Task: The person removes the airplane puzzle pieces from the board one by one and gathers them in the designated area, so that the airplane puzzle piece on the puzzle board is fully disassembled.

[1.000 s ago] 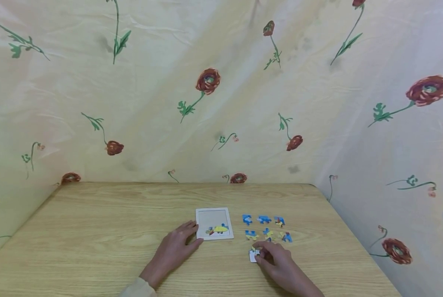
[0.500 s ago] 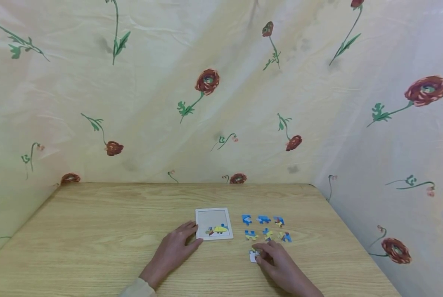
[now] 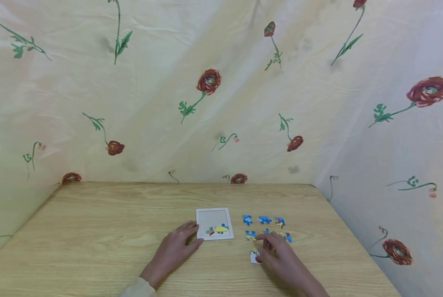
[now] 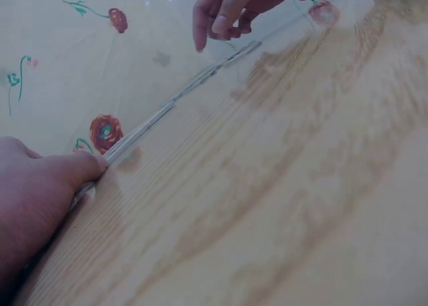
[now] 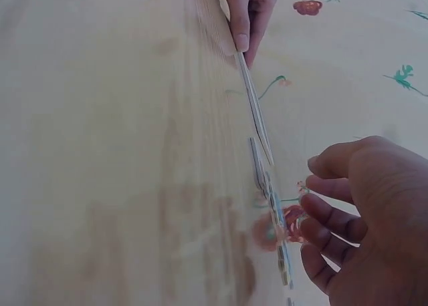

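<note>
My left hand (image 3: 176,244) holds the left edge of a white puzzle frame (image 3: 231,229), its thumb at the near left corner. Joined pieces showing a yellow shape (image 3: 220,229) lie along the bottom inside the frame. To the right, my right hand (image 3: 282,258) hovers over loose jigsaw pieces, fingers loosely bent and nothing between them in the right wrist view. A whitish piece with red (image 3: 254,256) lies just left of its thumb. Beyond the fingertips is a blue and yellow piece (image 3: 250,235); the hand partly covers the pieces beside it.
A back row of blue jigsaw pieces (image 3: 264,219) lies right of the frame. All of it is on a wooden table (image 3: 113,222). Flowered cloth (image 3: 150,103) hangs behind the table and at both sides.
My right hand has let go of the whitish piece and lifted slightly away over the pieces behind it; more red shows on that piece. My left hand stays on the frame.
</note>
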`<state>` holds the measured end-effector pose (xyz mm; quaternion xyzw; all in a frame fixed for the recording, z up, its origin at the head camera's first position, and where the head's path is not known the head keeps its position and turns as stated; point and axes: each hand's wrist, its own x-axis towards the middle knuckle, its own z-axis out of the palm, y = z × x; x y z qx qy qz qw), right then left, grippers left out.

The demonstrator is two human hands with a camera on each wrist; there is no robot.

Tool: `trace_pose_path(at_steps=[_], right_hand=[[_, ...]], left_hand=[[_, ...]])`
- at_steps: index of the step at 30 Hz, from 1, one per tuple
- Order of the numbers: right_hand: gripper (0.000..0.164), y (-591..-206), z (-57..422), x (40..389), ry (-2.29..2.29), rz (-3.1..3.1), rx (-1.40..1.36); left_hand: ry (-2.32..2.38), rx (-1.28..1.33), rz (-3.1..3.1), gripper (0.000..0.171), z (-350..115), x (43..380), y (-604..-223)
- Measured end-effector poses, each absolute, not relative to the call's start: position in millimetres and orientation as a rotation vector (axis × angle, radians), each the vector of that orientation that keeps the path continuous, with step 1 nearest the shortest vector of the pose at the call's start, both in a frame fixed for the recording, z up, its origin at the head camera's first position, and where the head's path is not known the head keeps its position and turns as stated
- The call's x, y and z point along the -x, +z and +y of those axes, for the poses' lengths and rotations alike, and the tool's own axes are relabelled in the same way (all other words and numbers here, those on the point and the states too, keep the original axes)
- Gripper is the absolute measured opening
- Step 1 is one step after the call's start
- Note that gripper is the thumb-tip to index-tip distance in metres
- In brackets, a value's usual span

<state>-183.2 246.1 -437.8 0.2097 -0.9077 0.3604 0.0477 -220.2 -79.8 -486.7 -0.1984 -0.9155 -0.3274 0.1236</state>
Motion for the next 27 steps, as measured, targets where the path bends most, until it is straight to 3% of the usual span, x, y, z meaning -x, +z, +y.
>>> trace_pose_path(at_steps=[27], right_hand=[[0.018,-439,173,224,1.023,-2.723,-0.841]], left_hand=[[-0.948,0.583,-2.660,0.048,-80,220,-486]])
